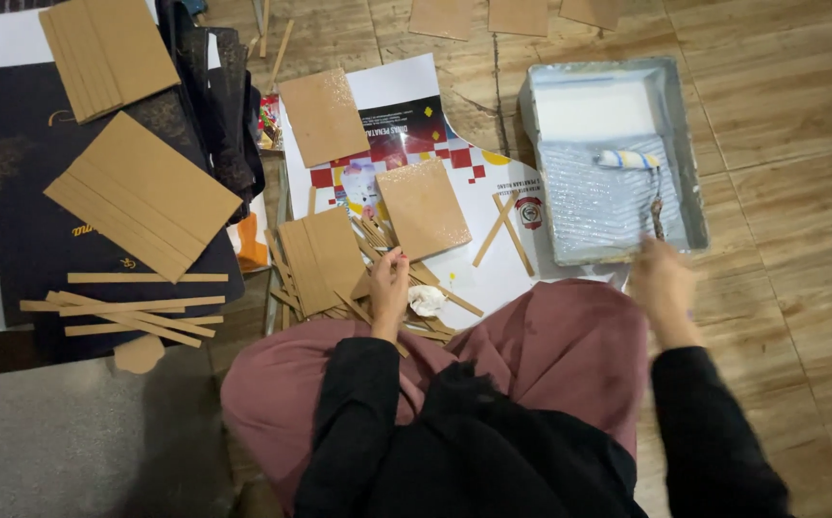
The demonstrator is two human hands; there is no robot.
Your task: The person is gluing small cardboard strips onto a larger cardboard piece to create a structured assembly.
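Observation:
My right hand [664, 278] grips the handle of a small paint roller [629, 160] whose head lies in a grey paint tray [690, 163] holding white glue or paint. My left hand [389, 280] rests at the near edge of a brown cardboard rectangle [423, 208] on a printed poster sheet [406, 125], fingers curled around a thin cardboard strip. A crumpled white tissue [427, 300] lies just right of that hand. A stack of cardboard pieces [320, 259] and loose strips sit to its left.
Another glossy cardboard rectangle [323, 116] lies on the poster's far end. Cardboard stacks [142, 195] and strips [128, 315] rest on dark sheets at left. Crossed strips [504, 230] lie beside the tray. More cardboard pieces [517, 14] sit on the wooden floor at the top.

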